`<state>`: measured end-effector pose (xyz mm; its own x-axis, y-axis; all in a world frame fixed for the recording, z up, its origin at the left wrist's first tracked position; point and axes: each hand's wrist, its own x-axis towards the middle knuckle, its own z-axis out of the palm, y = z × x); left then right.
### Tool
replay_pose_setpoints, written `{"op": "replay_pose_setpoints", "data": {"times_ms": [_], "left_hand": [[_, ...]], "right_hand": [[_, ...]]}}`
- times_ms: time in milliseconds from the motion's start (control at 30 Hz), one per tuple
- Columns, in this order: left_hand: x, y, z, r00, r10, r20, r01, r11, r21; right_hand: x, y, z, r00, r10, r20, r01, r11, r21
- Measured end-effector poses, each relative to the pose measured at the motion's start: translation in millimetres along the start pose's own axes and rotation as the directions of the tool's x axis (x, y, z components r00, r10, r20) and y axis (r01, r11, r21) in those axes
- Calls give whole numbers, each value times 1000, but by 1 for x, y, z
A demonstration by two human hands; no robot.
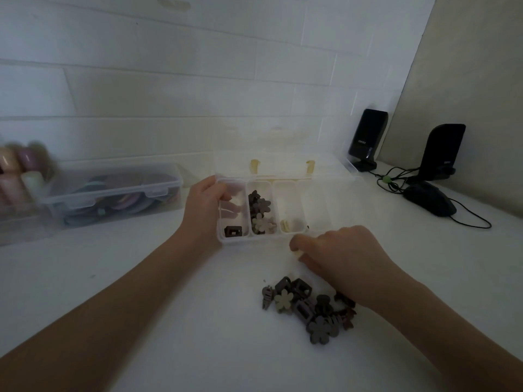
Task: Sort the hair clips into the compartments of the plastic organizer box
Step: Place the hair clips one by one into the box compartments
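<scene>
Left hand: my left hand (208, 210) gripped the left wall of the organizer box (317, 176), fingers curled inside its leftmost compartment.
Compartments: one dark square clip (233, 231) leftmost; flower clips (259, 212) next.
Loose clips: the pile (308, 308) lay nearer me.
Right hand: my right hand (343, 254) pinched a pale clip (298, 253).

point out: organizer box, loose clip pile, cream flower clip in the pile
organizer box (254, 241): head view, front rim.
loose clip pile (304, 309): head view, middle clip.
cream flower clip (283, 299): head view, flower centre.
</scene>
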<state>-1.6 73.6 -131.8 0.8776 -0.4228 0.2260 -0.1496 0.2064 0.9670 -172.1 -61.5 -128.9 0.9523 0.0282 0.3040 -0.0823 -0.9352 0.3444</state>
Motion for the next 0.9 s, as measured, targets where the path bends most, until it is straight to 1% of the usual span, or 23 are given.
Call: {"op": "replay_pose_setpoints", "data": {"times_ms": [33,100,133,200,233,267,300,400,467,567,633,700,767,900], "left_hand": [[-1,1,0,1000,-2,1,2,1000,5],[-3,2,1,1000,4,9,-4,1000,-1],[-3,3,1,1000,5,9,-5,1000,-2],[-3,1,2,1000,12,17,-12,1000,-4],[-3,1,3,999,18,31,-18,1000,-5],[-3,0,4,999,24,45,-23,1000,-11],[-4,0,5,998,30,54,-29,999,-23],[-7,1,6,994,70,83,-68,998,-16],[-7,-1,6,993,77,88,-74,997,-38],[-8,-3,5,996,41,74,-36,997,-69],[-8,-3,6,996,34,84,-26,996,-88],[-8,0,6,995,46,92,-37,994,-100],[-6,0,5,995,67,68,-62,995,-77],[-1,-3,2,995,55,78,-53,998,-31]], "right_hand": [[-2,2,2,999,-14,-29,17,993,116],[-4,1,-3,998,7,-60,14,934,358],[-3,-1,-5,991,36,-126,25,890,455],[2,-7,-9,960,116,-256,60,805,590],[6,-9,-10,941,154,-302,76,774,629],[10,-12,-13,925,179,-334,88,756,649],[16,-15,-16,910,187,-369,102,764,638],[36,-24,-29,865,183,-467,104,845,524],[51,-31,-32,856,145,-496,118,880,461],[66,-36,-20,885,8,-465,163,932,325],[64,-32,-14,897,-18,-442,166,940,299],[53,-22,-16,900,11,-436,168,913,370],[36,-8,-19,920,54,-389,153,863,482],[3,16,-20,984,56,-166,66,761,646]]}}
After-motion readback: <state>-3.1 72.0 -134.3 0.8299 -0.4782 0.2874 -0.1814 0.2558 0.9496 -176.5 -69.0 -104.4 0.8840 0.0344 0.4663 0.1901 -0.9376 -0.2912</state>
